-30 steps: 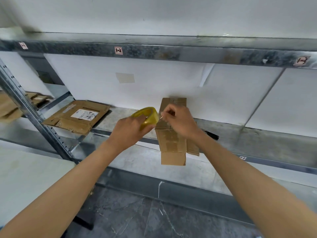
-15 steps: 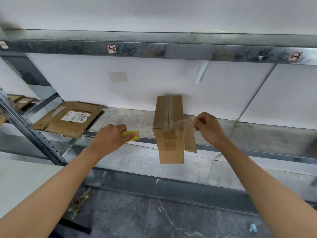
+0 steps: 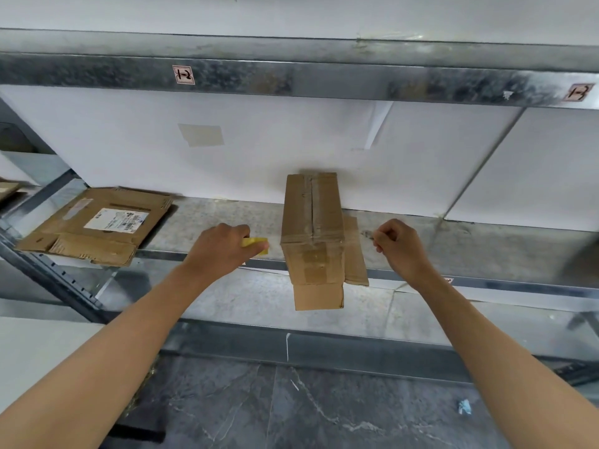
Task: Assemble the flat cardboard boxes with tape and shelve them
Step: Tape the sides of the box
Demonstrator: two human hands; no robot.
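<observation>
A narrow brown cardboard box (image 3: 312, 222) sits on the metal shelf (image 3: 470, 251), its far end against the white back panel (image 3: 259, 150) and its near end jutting out past the shelf's front edge. It looks well used: the board is scuffed and creased, old patches of brown tape show on the near face, and a seam runs lengthwise down the middle of its top. A clear strip of tape (image 3: 324, 236) crosses the top near the front edge. One flap (image 3: 355, 254) stands out loose on the box's right side, and another hangs down below the near face.

The person's left hand (image 3: 220, 247) is just left of the box, fingers curled around a yellow tape roll (image 3: 256, 245), only a little of which shows past the knuckles. The right hand (image 3: 398, 244) is just right of the box, near the loose flap, with fingers pinched together; it appears to hold the end of the clear strip, though the tape there is too faint to be certain.

Well to the left on the same shelf lies a flattened box (image 3: 97, 225) with a white printed label (image 3: 116, 219) facing up. The beam above carries small tags, one reading 1-2 (image 3: 183, 74).
</observation>
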